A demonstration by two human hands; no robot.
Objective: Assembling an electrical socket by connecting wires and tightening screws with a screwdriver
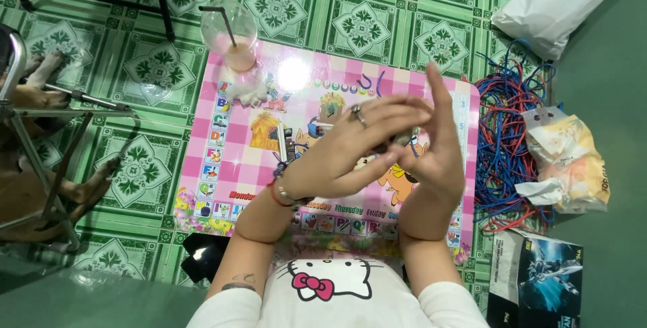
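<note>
My left hand (344, 153) and my right hand (435, 146) meet above a small pink checked table (465, 99) with cartoon pictures. Both pinch a small dark piece (397, 141) between the fingertips; most of it is hidden by my fingers. My left hand wears a ring and bead bracelets at the wrist. The right hand's fingers point up and away. A thin metal tool (282, 143) lies on the table just left of my left hand.
A plastic cup (232, 35) with a straw and pinkish drink stands at the table's far left corner. A heap of blue and red wires (505, 133) lies right, with plastic bags (569, 156) and a dark box (539, 287). A dog (34, 186) lies left under a metal frame.
</note>
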